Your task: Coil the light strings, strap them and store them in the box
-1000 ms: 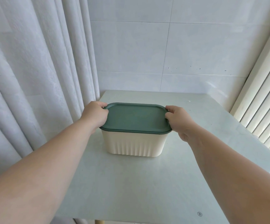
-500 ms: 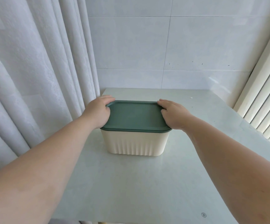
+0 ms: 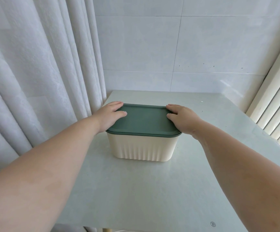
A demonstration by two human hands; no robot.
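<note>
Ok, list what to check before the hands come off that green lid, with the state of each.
1. Lid sits level on the near rim of the box: ok.
2. Lid's far edge seated: cannot tell, hidden from view.
3. Left hand and right hand rest on the lid's ends: ok.
4. Box upright on the table, away from its edges: ok.
5. Light strings coiled and strapped inside: cannot tell, the box is shut.

Pale grey table (image 3: 152, 190); cream ribbed box (image 3: 141, 148), green-lidded, stands on it.
</note>
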